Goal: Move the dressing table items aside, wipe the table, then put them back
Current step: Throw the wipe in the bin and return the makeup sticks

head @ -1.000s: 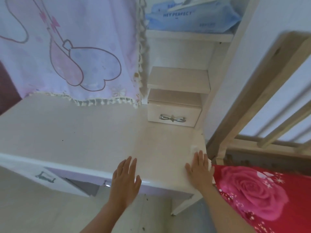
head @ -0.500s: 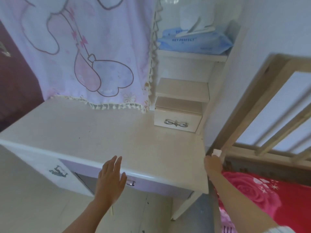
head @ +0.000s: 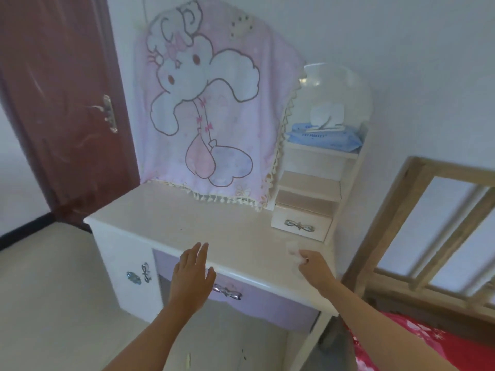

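left hand (head: 192,274): grip spread flat over near edge of glossy cream tabletop (head: 214,223) | right hand (head: 312,266): grip pinching soft white wad (head: 293,250), right side

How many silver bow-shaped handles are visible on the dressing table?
3: one on the small cream drawer on the tabletop, one on the purple front drawer, one upright on the white left cabinet. More may be hidden.

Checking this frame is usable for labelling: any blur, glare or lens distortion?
Head view: soft overall, the white wipe in the right hand smeared; wide-angle lens bends the door and bed frame; glare spots on the clear dome; even light, faint shadows.
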